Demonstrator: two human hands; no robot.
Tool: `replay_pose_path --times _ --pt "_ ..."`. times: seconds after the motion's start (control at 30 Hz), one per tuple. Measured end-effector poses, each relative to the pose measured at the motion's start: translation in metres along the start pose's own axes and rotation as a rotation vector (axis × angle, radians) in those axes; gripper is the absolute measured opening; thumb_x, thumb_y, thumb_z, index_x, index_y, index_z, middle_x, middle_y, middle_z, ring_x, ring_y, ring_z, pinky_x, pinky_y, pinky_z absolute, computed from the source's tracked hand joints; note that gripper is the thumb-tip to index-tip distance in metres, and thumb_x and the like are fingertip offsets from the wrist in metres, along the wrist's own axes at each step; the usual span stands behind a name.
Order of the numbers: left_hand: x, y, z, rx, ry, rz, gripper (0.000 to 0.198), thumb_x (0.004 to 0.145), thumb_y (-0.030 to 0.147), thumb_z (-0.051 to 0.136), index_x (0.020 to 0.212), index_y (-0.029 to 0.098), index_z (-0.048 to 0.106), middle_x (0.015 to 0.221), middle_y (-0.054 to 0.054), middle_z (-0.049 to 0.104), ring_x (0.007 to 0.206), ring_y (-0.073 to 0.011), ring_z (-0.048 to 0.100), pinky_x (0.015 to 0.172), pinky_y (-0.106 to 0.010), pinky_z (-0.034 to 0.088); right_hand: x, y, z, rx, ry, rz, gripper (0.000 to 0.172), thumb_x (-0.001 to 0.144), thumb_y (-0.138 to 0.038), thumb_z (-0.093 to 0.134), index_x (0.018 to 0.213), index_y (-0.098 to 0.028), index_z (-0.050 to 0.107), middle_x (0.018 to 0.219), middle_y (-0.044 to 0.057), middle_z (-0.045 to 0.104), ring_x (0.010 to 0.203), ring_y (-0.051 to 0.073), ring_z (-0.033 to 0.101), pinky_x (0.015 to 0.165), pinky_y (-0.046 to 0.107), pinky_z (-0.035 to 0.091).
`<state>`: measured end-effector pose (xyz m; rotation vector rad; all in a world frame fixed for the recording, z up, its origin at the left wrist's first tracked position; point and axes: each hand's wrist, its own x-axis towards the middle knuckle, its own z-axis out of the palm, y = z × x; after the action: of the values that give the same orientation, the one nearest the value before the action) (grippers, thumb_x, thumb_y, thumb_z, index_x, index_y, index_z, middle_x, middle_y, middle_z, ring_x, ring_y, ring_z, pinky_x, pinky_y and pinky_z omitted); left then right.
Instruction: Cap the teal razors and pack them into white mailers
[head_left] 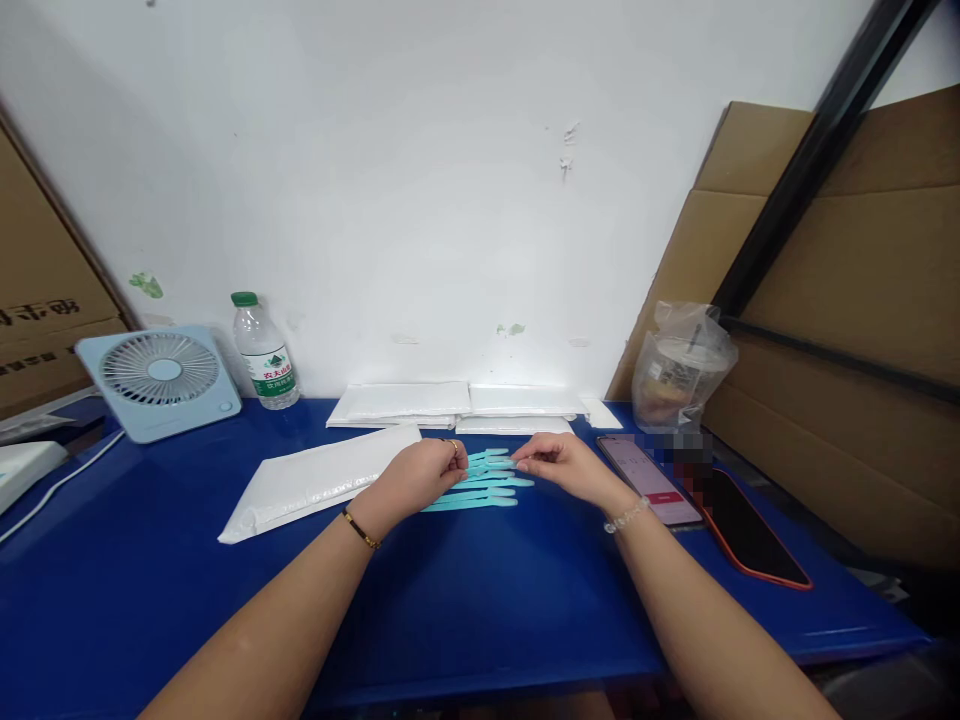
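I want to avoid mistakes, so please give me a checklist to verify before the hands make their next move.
1. Left hand at the turquoise strips: ok, its fingers are over their left part.
2. Right hand at the strips' right tips: ok; whether it grips one: cannot tell.
3. Strips fully in sight: not ok, the left hand hides part.
4. Nearest white packet open or sealed: cannot tell.
5. Bottle upright and capped: ok.
6. Pink-screened phone and red-edged phone apart from the strips: ok, both lie further right.
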<state>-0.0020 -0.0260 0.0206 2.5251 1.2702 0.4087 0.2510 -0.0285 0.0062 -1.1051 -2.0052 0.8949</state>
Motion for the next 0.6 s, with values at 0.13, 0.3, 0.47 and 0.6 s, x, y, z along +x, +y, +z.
replay_pose_path --times 0.13,0.3,0.47,0.6 --pt "0.002 0.003 0.008 0.016 -0.037 0.022 0.018 0.083 0.03 0.045 0.08 0.021 0.06 0.075 -0.001 0.062 0.068 -0.0148 0.055 0.057 -0.024 0.035 0.001 -0.003 0.01 -0.056 -0.044 -0.029 0.025 0.078 -0.039 0.062 0.089 -0.018 0.071 0.081 0.005 0.064 0.069 0.015 0.058 0.063 0.026 0.047" --pt "0.004 0.0 0.02 0.063 0.019 0.027 0.058 0.068 0.052 0.063 0.116 0.019 0.053 0.116 -0.009 0.057 0.107 -0.025 0.05 0.085 -0.031 0.04 0.001 0.003 0.013 -0.188 -0.1 -0.04 0.027 0.077 -0.042 0.062 0.089 -0.019 0.07 0.082 0.005 0.063 0.071 0.016 0.058 0.065 0.028 0.047" --pt "0.006 -0.004 0.027 0.159 -0.036 0.004 0.091 0.061 0.064 0.064 0.132 0.014 0.038 0.127 -0.016 0.048 0.116 -0.0313 0.042 0.093 -0.039 0.035 0.004 0.016 0.018 -0.434 -0.07 -0.126 0.095 0.056 -0.054 0.076 0.137 -0.023 0.036 0.134 0.013 0.039 0.122 0.031 0.035 0.1 0.046 0.033" --pt "0.006 0.005 0.028 0.209 -0.068 0.078 0.04 0.076 0.04 0.057 0.108 0.015 0.054 0.105 -0.012 0.059 0.1 -0.0259 0.051 0.083 -0.034 0.041 0.006 0.009 0.026 -0.534 -0.198 -0.148 0.057 0.077 -0.046 0.063 0.126 -0.02 0.047 0.116 0.012 0.05 0.106 0.026 0.047 0.09 0.04 0.042"
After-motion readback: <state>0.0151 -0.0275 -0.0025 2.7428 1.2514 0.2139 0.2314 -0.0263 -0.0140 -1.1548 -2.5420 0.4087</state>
